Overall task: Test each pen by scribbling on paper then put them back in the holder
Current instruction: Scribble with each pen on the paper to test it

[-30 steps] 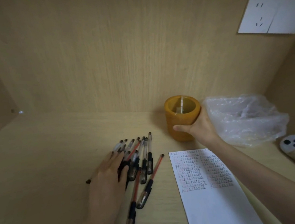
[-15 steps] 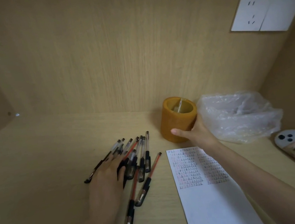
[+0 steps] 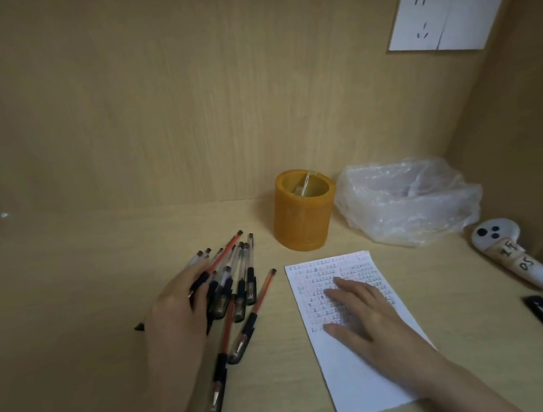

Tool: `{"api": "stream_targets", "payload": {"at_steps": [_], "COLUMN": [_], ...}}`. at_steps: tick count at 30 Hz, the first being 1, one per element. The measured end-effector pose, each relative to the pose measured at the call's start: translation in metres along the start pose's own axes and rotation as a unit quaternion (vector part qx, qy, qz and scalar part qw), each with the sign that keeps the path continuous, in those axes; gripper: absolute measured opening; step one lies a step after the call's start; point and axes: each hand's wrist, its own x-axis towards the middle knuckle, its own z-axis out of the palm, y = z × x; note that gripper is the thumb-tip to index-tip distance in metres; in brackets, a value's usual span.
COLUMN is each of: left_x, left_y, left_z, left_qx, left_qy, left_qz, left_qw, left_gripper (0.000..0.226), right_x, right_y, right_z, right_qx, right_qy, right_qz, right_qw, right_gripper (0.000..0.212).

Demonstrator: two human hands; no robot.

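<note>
1. Black- and orange-barrelled pens [image 3: 236, 289] lie fanned on the desk [image 3: 69, 299], left of the paper [image 3: 356, 377]; none stands in the holder.
2. Left hand [image 3: 177, 315] lies over the fan; grip on any pen: cannot tell.
3. Right hand [image 3: 361, 311] rests flat, fingers spread, on the paper.
4. Orange holder [image 3: 302, 215] stands just behind the paper.
5. Paper's top already carries scribble rows; judged: returning all pens remains.

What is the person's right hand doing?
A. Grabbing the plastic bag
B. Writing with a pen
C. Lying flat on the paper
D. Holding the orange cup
C: the right hand lies flat with straight fingers on the sheet of paper, apart from the orange holder.
</note>
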Motion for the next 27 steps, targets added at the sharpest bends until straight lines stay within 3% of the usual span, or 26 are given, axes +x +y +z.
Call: {"api": "stream_targets", "payload": {"at_steps": [4,6,8,10,14,20,27], "left_x": [0.005,0.005,0.003,-0.002,-0.007,-0.008,-0.009], "left_y": [0.026,0.044,0.063,0.076,0.084,0.086,0.089], "left_z": [-0.002,-0.003,0.001,0.009,0.027,0.044,0.049], "left_qx": [-0.212,-0.293,-0.329,-0.325,-0.267,-0.174,-0.211], "left_qy": [-0.055,-0.121,-0.199,-0.260,-0.302,-0.320,-0.346], "left_qz": [-0.042,-0.059,-0.068,-0.060,-0.028,0.069,0.018], "left_qw": [0.975,0.947,0.921,0.907,0.915,0.929,0.914], "left_gripper": [0.039,0.041,0.041,0.040,0.016,0.017,0.019], "right_x": [0.000,0.002,0.005,0.010,0.024,0.038,0.040], "right_y": [-0.006,-0.018,-0.030,-0.038,-0.036,-0.024,-0.015], "right_z": [-0.011,-0.020,-0.028,-0.031,-0.027,-0.026,-0.019], "right_qx": [0.060,0.166,0.327,0.437,0.506,0.533,0.585], "right_qy": [0.052,0.090,0.081,0.060,0.097,0.111,0.091], "right_qz": [-0.001,0.023,0.037,0.007,-0.012,-0.026,-0.029], "right_qw": [0.997,0.982,0.941,0.897,0.857,0.838,0.805], "right_gripper": [0.048,0.040,0.036,0.032,0.027,0.016,0.024]}}
